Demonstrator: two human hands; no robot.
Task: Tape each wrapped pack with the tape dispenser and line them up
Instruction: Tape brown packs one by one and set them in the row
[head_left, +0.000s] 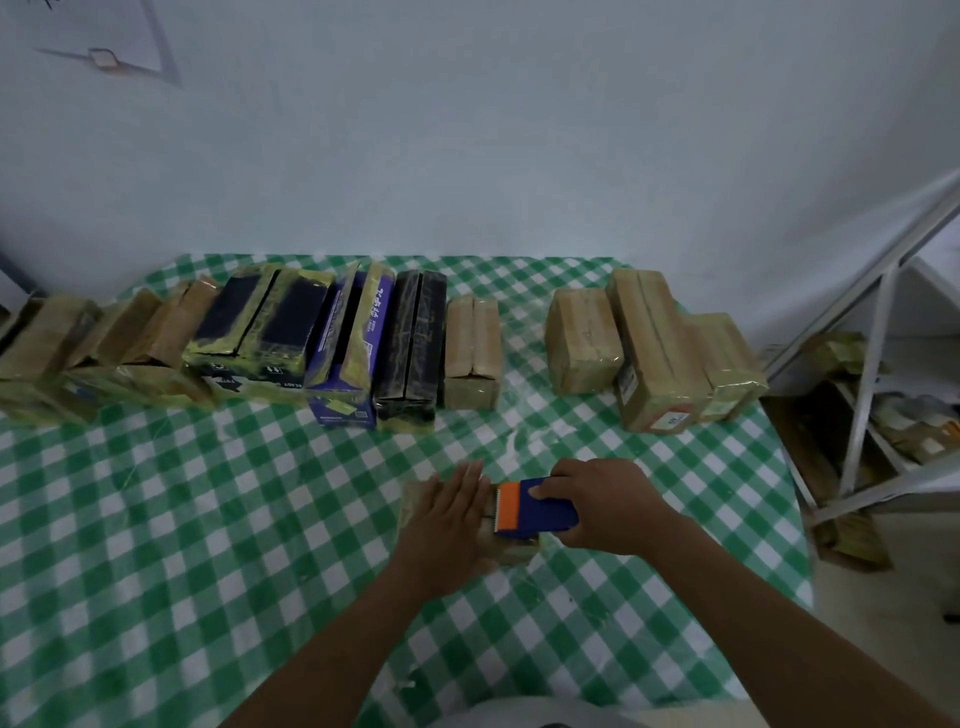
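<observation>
Pins wrapped pack to checked worktop with flat left hand, fingers straight; grips tape dispenser in curled right hand. Best pulled evenly, pack held firm.

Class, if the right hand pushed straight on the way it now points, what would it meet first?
Most likely the left hand, lying flat on the wrapped pack just ahead of the tape dispenser that the right hand grips.
</observation>
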